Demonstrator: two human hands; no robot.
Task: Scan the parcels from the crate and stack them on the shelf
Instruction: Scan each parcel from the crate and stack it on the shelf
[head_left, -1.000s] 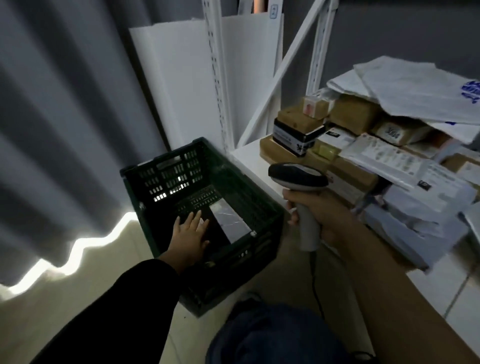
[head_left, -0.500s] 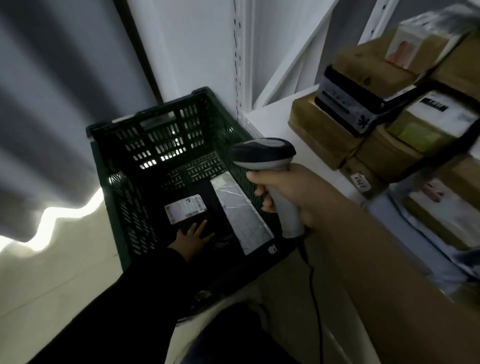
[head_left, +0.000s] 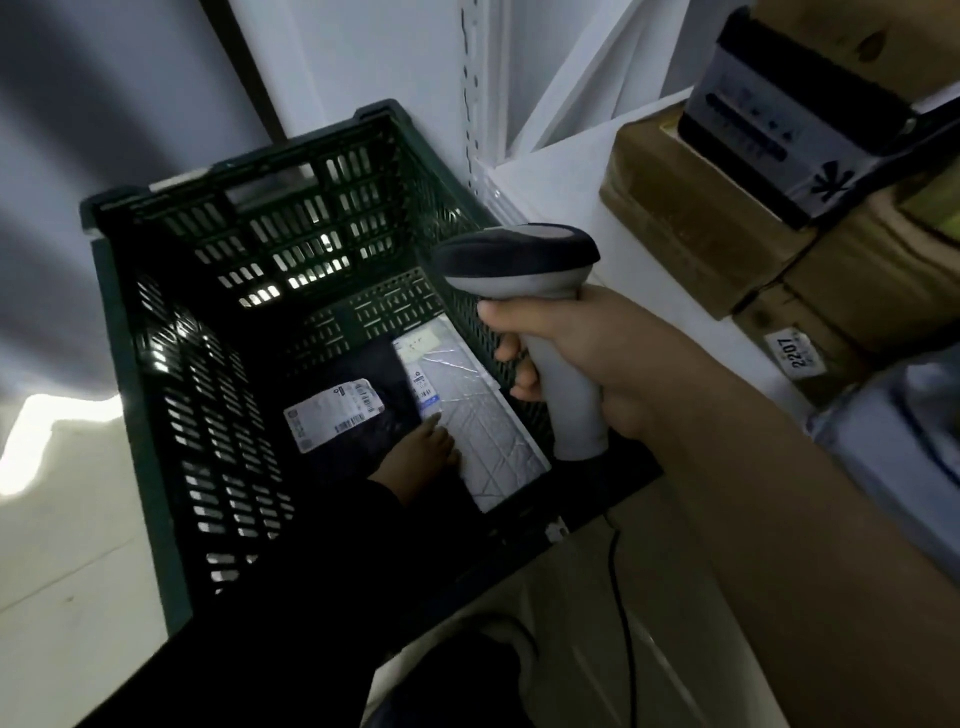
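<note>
Head: left hand lay fingers-out on dark parcel in crate, touching mailer on its right, gripping nothing. Both probably thin, light, floppy, slick; pinch an edge. Right hand gripped scanner; shelf beyond.

Perforated plastic crate holds a glossy, creased silver parcel; matt cardboard boxes alongside.

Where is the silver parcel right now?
In the head view, the silver parcel lies in the crate along its right wall, below the scanner, right of the black parcel, with the left hand at its edge.
</note>
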